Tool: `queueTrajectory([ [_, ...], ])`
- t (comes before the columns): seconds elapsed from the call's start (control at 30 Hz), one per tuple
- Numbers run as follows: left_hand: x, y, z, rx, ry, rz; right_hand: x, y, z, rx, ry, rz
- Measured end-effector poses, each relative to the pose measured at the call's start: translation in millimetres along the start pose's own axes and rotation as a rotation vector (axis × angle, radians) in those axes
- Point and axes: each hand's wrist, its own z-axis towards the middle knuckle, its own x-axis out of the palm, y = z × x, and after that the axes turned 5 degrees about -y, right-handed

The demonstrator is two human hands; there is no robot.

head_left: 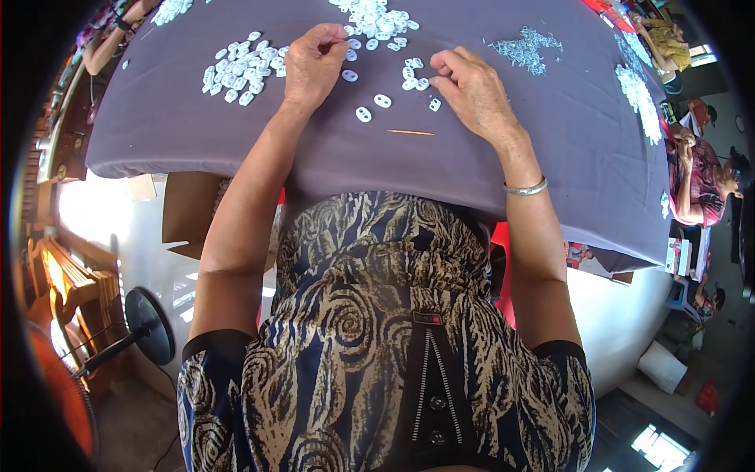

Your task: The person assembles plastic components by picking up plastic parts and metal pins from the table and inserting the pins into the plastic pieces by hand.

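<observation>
My left hand is over the table beside a pile of white oval pieces with two holes. Its thumb and forefinger are pinched; whatever lies between them is too small to make out. Just past its fingertips are a few loose oval pieces. Across from it, my right hand has bent fingers, with thumb and forefinger apart and nothing visible between them. The thumb tip is close to a small cluster of white pieces. Below that cluster lies one small white piece. Two oval pieces sit between my hands.
A thin yellowish stick lies near the front edge of the grey-covered table. A heap of white pieces is at the back, and small silvery parts lie at right. Other people sit around the table.
</observation>
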Motion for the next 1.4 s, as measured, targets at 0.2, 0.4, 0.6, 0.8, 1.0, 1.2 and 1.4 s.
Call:
queueTrajectory([
  [0.2, -1, 0, 1, 0.021, 0.014, -0.006, -14, 4, 1, 0.142, 0.319, 0.028],
  [0.4, 6, -18, -6, 0.028, 0.027, -0.114, -15, 10, 1, 0.179, 0.399, 0.068],
  [0.6, 13, -54, -20, 0.044, 0.279, -0.188, -23, 19, 7, 0.355, 0.298, 0.223],
  [0.8, 17, -84, -35, -0.039, 0.474, -0.248, -24, 28, 10, 0.425, 0.106, 0.613],
  [1.0, 23, -80, -38, 0.009, 0.429, -0.361, -25, 31, 10, 0.427, 0.097, 0.650],
  [1.2, 24, -84, -37, -0.027, 0.416, -0.448, -24, 30, 10, 0.409, 0.115, 0.717],
  [1.4, 19, -88, -36, -0.065, 0.458, -0.453, -22, 25, 10, 0.467, 0.144, 1.030],
])
